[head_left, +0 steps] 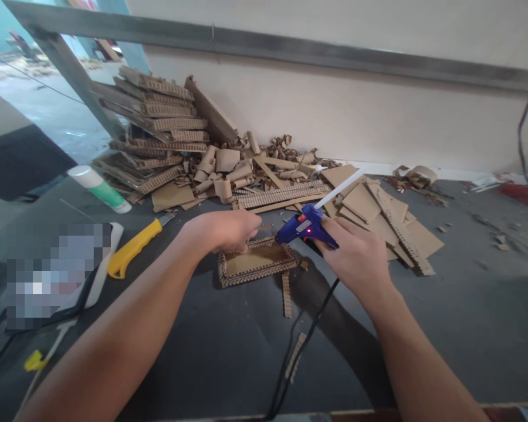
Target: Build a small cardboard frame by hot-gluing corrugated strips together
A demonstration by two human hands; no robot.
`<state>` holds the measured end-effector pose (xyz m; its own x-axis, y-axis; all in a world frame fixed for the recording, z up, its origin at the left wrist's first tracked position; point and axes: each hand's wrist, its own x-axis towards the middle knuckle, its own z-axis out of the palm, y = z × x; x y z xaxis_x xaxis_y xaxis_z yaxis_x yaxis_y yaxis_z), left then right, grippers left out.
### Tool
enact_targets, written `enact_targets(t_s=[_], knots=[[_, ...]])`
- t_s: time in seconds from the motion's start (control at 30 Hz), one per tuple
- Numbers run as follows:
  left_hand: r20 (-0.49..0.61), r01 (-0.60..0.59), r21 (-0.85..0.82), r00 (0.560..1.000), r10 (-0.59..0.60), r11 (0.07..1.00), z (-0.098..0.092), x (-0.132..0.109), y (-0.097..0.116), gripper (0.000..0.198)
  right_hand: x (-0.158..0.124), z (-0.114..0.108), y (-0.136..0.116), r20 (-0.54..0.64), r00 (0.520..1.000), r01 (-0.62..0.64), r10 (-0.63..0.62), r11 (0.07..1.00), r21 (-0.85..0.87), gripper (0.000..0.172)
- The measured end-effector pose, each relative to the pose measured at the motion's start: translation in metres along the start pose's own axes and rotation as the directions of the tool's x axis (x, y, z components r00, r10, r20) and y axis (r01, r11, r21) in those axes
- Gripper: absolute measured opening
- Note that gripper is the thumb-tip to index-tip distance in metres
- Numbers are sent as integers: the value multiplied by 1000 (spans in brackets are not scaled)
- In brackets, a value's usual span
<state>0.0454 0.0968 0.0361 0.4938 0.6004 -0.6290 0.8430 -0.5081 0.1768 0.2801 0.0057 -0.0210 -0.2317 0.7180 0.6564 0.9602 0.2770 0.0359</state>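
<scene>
Right hand [358,258] grips glue gun [315,220]; label [303,225] illegible

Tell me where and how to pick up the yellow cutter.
I'd grip the yellow cutter mid-handle, from above, closing across its width: the handle is long and narrow. Come from its near end, since the metal blade sticks out at the far end.

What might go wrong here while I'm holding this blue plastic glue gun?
The bare left hand sits near the front of the blue plastic glue gun, whose red light is lit, so a burn seems possible. The yellow-handled knife has its blade exposed and might nick the left forearm. The black cord below the right hand could snag.
</scene>
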Motion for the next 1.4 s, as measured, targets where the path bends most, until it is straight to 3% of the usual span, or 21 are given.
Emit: enact_targets(t_s=[0.17, 0.3, 0.5, 0.63, 0.83, 1.07, 1.4], knots=[[-22, -46, 63, 999, 48, 997, 0, 0, 1, 17, 4, 4, 2, -21, 996, -86, 91, 978, 189, 19], [-54, -78, 60, 995, 81, 995, -2, -2, 7, 12, 5, 11, 4, 26, 984, -174, 177, 914, 366, 35], [-142, -11, -20, 990, 8, 1000, -4, -8, 12, 44, 6, 16, 1, 44, 959, -270, 281, 847, 458, 40], [-145, -6, -8, 989, 4, 1000, -8, -15, 13, 36, 4, 16, 1, 52, 971, -236, 234, 896, 377, 35], [-66, 70, 115, 996, -63, 991, -8, -13, 11, 31, -1, 16, -6, 69, 994, -100, 88, 974, 201, 26], [-72, 48, 103, 997, -41, 993, -7, -9, 8, 30, -3, 15, -14, 37, 999, -4, 1, 996, 84, 22], [-27, 54, 96, 998, -51, 994, -1, -4, 2, 23, -3, 12, -16, 5, 996, 89, -90, 995, 47, 23]])
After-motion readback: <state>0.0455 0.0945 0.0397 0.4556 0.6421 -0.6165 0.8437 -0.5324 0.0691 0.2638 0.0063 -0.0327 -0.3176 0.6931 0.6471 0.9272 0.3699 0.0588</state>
